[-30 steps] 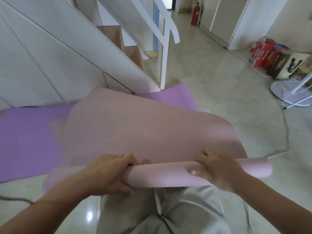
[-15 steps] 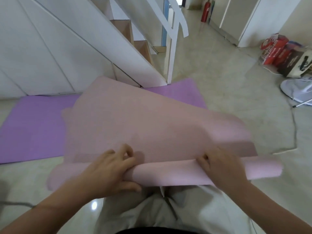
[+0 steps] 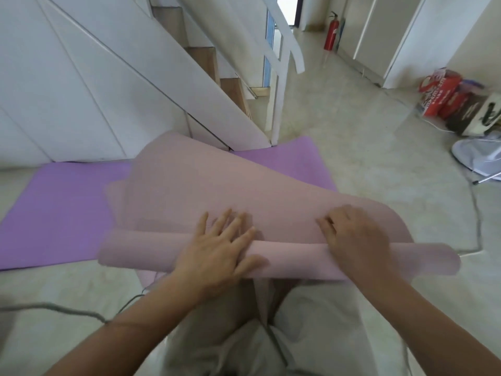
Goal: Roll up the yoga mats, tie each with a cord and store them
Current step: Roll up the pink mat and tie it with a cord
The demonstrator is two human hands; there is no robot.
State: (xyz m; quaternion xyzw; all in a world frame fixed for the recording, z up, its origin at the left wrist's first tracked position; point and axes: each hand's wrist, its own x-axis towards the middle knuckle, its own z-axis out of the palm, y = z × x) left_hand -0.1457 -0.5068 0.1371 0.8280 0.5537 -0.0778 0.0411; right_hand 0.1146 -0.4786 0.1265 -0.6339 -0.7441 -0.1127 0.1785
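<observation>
A pink yoga mat is partly rolled, with its roll lying across in front of my lap and the loose sheet rising away from me. My left hand lies over the middle of the roll, fingers spread and straight, pressing on it. My right hand rests on the roll further right, fingers extended over the top. A purple yoga mat lies flat on the floor behind and under the pink sheet. A thin grey cord trails on the floor at the lower left.
A white staircase with a railing post stands just beyond the mats. Bags and a white fan base sit at the right, a red fire extinguisher at the far back. Pale floor tiles surround the mats.
Both hands went from curled round the roll to fingers stretched flat over it, moving forward. The roll has turned away from me and the view has tilted up slightly.
</observation>
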